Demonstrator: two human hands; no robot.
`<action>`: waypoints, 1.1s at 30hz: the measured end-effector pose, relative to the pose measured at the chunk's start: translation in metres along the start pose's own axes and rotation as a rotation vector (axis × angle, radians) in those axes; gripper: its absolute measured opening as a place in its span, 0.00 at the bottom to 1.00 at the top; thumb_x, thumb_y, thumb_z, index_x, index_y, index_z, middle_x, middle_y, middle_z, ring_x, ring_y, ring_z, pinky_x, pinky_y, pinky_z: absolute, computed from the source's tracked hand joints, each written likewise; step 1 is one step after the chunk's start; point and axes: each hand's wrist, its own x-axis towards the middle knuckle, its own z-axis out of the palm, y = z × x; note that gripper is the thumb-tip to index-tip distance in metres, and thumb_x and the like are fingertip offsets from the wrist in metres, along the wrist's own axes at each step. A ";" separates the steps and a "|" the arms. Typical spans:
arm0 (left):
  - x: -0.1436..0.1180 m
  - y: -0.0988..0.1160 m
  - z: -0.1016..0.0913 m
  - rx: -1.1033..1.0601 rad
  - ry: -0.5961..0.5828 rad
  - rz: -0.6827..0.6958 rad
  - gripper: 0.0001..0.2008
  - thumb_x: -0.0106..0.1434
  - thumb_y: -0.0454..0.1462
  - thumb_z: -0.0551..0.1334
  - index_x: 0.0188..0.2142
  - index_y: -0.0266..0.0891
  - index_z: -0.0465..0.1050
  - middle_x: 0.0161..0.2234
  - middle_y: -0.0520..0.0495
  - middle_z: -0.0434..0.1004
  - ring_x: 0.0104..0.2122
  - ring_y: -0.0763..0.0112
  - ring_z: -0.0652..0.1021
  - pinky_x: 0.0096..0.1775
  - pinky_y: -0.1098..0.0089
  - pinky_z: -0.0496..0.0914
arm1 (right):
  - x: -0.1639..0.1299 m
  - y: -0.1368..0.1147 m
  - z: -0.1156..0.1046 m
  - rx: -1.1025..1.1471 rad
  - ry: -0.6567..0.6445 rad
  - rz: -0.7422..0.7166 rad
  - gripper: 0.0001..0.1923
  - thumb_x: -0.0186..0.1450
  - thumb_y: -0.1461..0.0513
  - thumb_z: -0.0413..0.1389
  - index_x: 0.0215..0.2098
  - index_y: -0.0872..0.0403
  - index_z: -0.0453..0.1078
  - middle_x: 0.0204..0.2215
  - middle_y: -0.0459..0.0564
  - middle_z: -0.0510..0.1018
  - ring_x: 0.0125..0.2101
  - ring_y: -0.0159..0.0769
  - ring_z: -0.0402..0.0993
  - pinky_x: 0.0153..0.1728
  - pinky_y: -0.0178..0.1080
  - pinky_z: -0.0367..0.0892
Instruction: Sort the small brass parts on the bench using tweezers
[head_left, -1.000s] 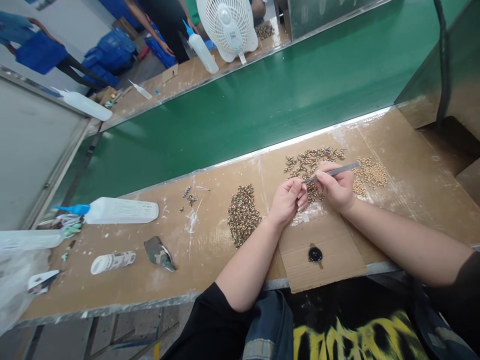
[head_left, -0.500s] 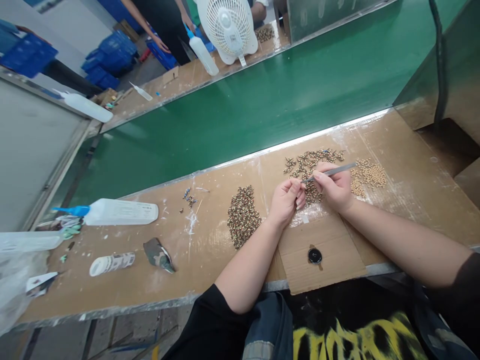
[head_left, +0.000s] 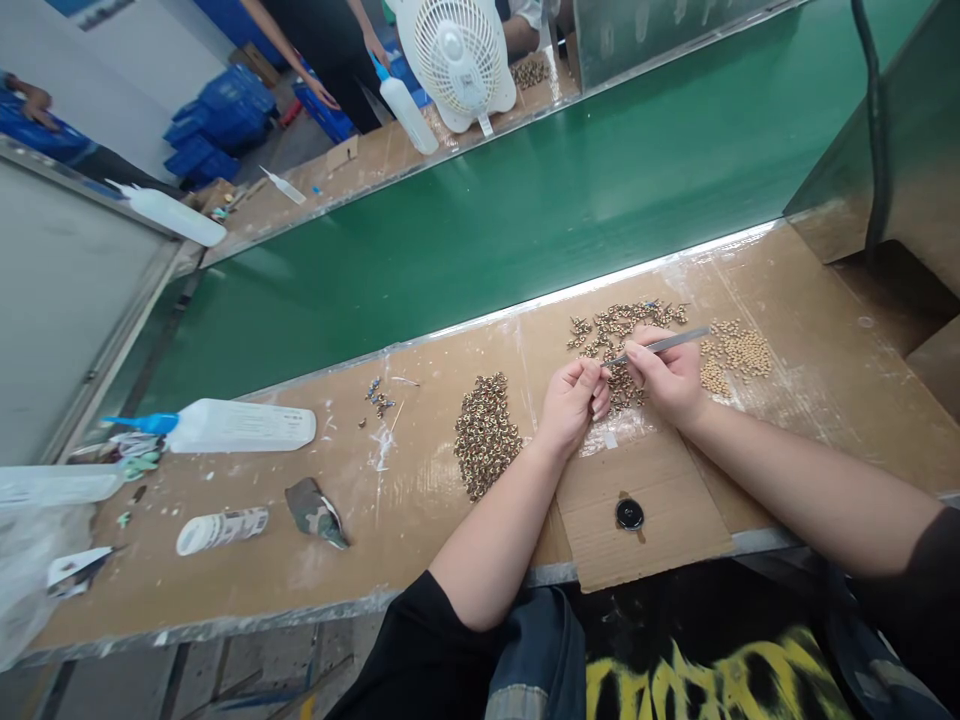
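Note:
My right hand (head_left: 670, 381) grips a pair of metal tweezers (head_left: 664, 344), with the tips pointing left toward my left hand (head_left: 573, 404). The left hand's fingers are pinched together at the tweezer tips; whatever small piece they hold is too small to make out. Both hands rest on the brown workbench (head_left: 420, 520) over a scatter of small gold-coloured parts (head_left: 619, 325). A dense pile of similar parts (head_left: 486, 432) lies just left of my left hand. A patch of pale beads (head_left: 739, 352) lies right of my right hand.
A white squeeze bottle with a blue nozzle (head_left: 225, 427) lies at the left, near a small tube (head_left: 214, 529) and a camouflage scrap (head_left: 316, 510). A black cap (head_left: 629, 514) sits on a cardboard piece. Beyond runs a green conveyor belt (head_left: 525, 200); other people stand by a white fan (head_left: 454, 55).
Both hands stay almost still at the same spot, the tweezers tilting only slightly. The people at the far left have shifted.

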 end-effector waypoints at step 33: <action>0.001 0.006 -0.002 -0.009 0.214 0.200 0.18 0.61 0.50 0.71 0.34 0.37 0.76 0.24 0.57 0.59 0.19 0.80 0.63 0.19 0.76 0.59 | 0.001 0.016 0.003 -0.066 0.045 0.098 0.32 0.74 0.44 0.56 0.17 0.50 0.60 0.15 0.43 0.63 0.21 0.34 0.60 0.27 0.39 0.59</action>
